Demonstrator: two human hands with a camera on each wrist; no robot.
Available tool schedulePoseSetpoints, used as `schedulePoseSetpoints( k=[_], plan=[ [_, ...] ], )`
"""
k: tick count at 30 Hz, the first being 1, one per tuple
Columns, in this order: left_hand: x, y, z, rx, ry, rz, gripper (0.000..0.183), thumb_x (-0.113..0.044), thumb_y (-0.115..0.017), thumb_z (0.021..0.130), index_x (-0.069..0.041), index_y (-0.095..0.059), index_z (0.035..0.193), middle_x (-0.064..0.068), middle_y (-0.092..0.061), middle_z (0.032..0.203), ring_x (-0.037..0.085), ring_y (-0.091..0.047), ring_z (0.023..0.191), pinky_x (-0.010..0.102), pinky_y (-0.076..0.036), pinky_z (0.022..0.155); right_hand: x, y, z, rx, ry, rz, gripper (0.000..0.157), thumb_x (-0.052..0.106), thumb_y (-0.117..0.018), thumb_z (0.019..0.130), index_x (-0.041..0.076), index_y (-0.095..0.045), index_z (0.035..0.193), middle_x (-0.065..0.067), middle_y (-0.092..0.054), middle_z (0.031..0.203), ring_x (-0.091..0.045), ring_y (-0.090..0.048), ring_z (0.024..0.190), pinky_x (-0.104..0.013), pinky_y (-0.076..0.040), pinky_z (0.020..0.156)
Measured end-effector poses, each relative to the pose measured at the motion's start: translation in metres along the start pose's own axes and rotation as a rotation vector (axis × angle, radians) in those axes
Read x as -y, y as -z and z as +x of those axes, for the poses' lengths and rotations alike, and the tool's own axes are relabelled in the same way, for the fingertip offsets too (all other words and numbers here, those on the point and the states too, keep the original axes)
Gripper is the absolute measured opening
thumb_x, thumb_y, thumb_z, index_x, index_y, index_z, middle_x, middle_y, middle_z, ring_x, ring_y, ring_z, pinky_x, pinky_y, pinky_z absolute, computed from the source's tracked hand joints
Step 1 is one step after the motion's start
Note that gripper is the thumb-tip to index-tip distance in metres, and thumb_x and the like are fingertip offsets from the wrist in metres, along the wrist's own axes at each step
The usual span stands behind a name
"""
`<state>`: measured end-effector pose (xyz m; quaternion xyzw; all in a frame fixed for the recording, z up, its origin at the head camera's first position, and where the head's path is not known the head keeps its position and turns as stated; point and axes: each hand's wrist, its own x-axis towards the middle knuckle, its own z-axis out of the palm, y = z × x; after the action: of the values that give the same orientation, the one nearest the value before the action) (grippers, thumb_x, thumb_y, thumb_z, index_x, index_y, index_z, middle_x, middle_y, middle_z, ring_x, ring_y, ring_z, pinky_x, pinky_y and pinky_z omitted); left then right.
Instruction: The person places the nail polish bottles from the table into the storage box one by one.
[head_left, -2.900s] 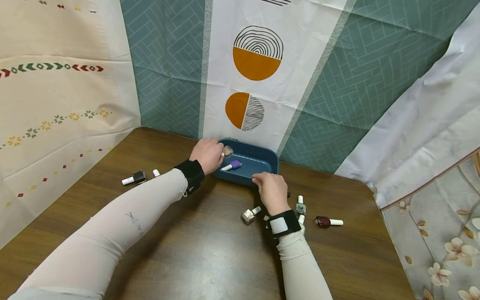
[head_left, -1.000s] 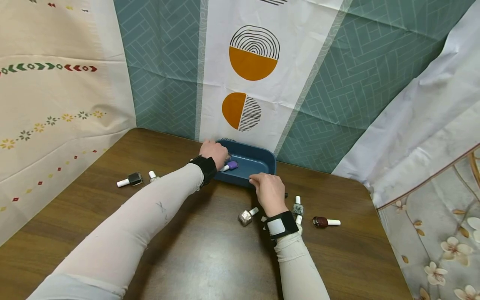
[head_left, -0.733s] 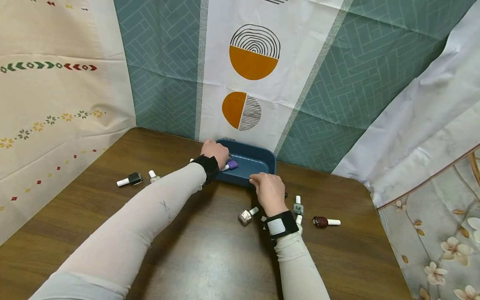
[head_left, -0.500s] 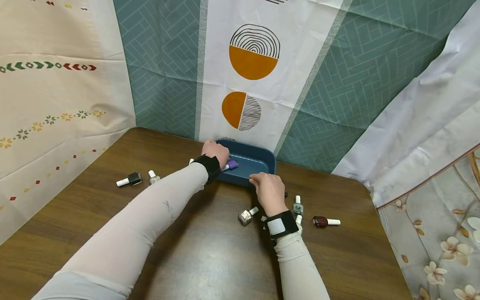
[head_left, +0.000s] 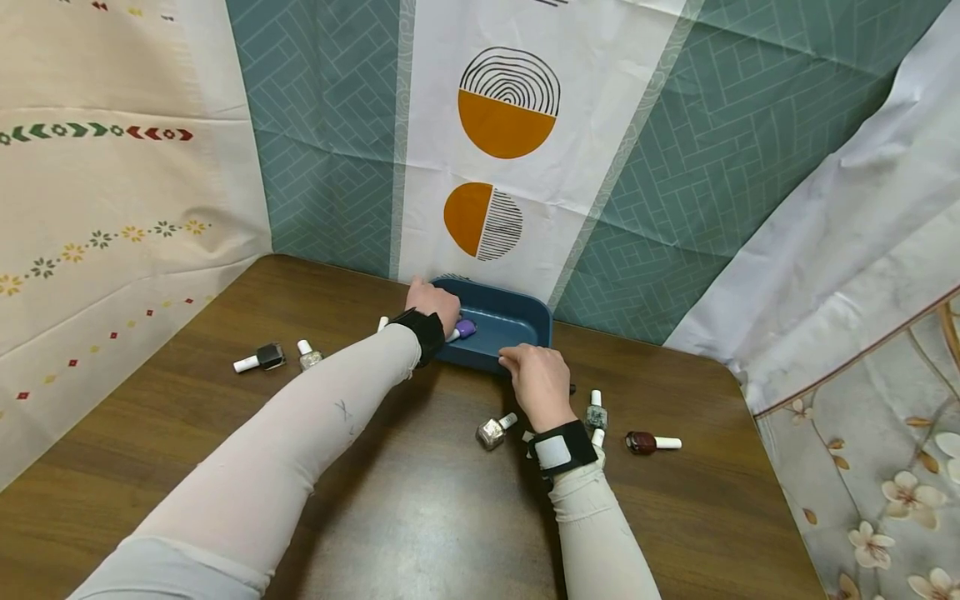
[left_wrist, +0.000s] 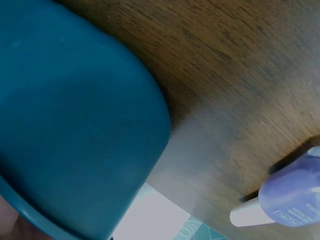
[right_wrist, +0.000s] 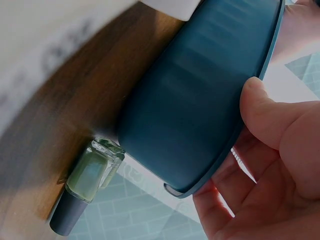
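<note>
A blue bin (head_left: 498, 327) stands at the back of the table with a purple nail polish bottle (head_left: 466, 329) lying inside. My left hand (head_left: 437, 303) reaches over the bin's left end, knuckles up, its fingers down behind the wall. Only a bit of that hand shows at the rim in the left wrist view, and I cannot tell whether it still holds the glittery nail polish bottle. My right hand (head_left: 539, 382) pinches the bin's near rim, thumb on the outer face and fingers behind, as the right wrist view shows. A green nail polish bottle (right_wrist: 92, 172) lies beside the bin.
Left of the bin are a black bottle (head_left: 269, 357), a glitter bottle (head_left: 310, 359) and a lavender bottle (left_wrist: 292, 192). A silver glitter bottle (head_left: 492, 433), a grey speckled bottle (head_left: 596, 417) and a dark red bottle (head_left: 641, 443) lie nearer or right. Patterned curtains (head_left: 330, 167) border the table.
My left hand has moved right and down into the bin's left end; the glittery bottle it held is now hidden. My right hand keeps its grip on the rim.
</note>
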<state>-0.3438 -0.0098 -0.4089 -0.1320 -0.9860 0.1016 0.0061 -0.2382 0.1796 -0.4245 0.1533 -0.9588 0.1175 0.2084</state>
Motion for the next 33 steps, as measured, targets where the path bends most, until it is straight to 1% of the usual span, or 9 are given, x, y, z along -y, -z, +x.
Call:
schedulePoseSetpoints(
  k=[3, 5, 10, 18, 23, 28, 33],
  plan=[
    [-0.001, -0.001, 0.001, 0.001, 0.010, 0.010, 0.026, -0.037, -0.055, 0.091, -0.018, -0.070, 0.080, 0.001, -0.064, 0.070, 0.023, -0.054, 0.068, 0.041, -0.030, 0.077, 0.000, 0.000, 0.000, -0.001, -0.003, 0.002, 0.015, 0.027, -0.065, 0.087, 0.024, -0.074, 0.099, 0.004, -0.073, 0.088, -0.019, -0.068, 0.080, -0.039, -0.050, 0.084],
    [-0.002, -0.002, 0.003, -0.001, 0.012, 0.018, 0.024, -0.036, -0.057, 0.090, -0.018, -0.069, 0.080, 0.001, -0.063, 0.069, 0.023, -0.054, 0.068, 0.042, -0.030, 0.077, 0.000, 0.000, 0.000, -0.003, -0.002, 0.004, 0.015, 0.027, -0.065, 0.087, 0.024, -0.074, 0.099, 0.004, -0.073, 0.089, -0.019, -0.068, 0.080, -0.039, -0.050, 0.082],
    [-0.002, -0.003, 0.004, -0.004, 0.005, 0.021, 0.019, -0.033, -0.060, 0.088, -0.018, -0.068, 0.078, 0.001, -0.062, 0.067, 0.022, -0.054, 0.066, 0.042, -0.029, 0.077, 0.000, 0.000, 0.001, -0.003, -0.007, 0.003, 0.015, 0.026, -0.066, 0.086, 0.024, -0.074, 0.098, 0.005, -0.073, 0.088, -0.019, -0.068, 0.080, -0.039, -0.050, 0.083],
    [-0.002, 0.000, 0.001, -0.004, -0.006, 0.033, 0.017, -0.031, -0.060, 0.087, -0.018, -0.069, 0.080, 0.001, -0.063, 0.066, 0.022, -0.055, 0.065, 0.042, -0.030, 0.077, 0.001, 0.000, 0.000, -0.009, -0.008, 0.003, 0.014, 0.026, -0.066, 0.086, 0.025, -0.074, 0.098, 0.005, -0.073, 0.088, -0.019, -0.068, 0.080, -0.039, -0.050, 0.084],
    [0.001, 0.001, -0.002, -0.013, 0.007, -0.013, 0.021, -0.033, -0.058, 0.089, -0.018, -0.069, 0.079, 0.001, -0.062, 0.066, 0.022, -0.055, 0.065, 0.041, -0.029, 0.075, 0.002, -0.001, 0.000, -0.009, -0.004, 0.001, 0.015, 0.027, -0.066, 0.086, 0.024, -0.074, 0.098, 0.005, -0.073, 0.088, -0.019, -0.068, 0.080, -0.039, -0.050, 0.084],
    [0.007, 0.006, -0.007, -0.059, -0.004, -0.080, 0.025, -0.035, -0.056, 0.091, -0.018, -0.070, 0.080, 0.001, -0.065, 0.070, 0.022, -0.057, 0.067, 0.038, -0.031, 0.071, 0.002, -0.001, 0.000, -0.005, -0.006, 0.004, 0.015, 0.026, -0.065, 0.087, 0.024, -0.074, 0.099, 0.004, -0.073, 0.089, -0.019, -0.068, 0.081, -0.039, -0.050, 0.085],
    [0.014, 0.013, -0.017, -0.112, -0.026, -0.085, 0.021, -0.024, -0.054, 0.092, -0.016, -0.070, 0.080, 0.004, -0.066, 0.072, 0.024, -0.059, 0.069, 0.038, -0.038, 0.070, 0.001, 0.000, -0.001, -0.004, -0.009, 0.007, 0.016, 0.026, -0.066, 0.087, 0.024, -0.074, 0.100, 0.004, -0.073, 0.089, -0.019, -0.067, 0.081, -0.040, -0.050, 0.085]
  ],
)
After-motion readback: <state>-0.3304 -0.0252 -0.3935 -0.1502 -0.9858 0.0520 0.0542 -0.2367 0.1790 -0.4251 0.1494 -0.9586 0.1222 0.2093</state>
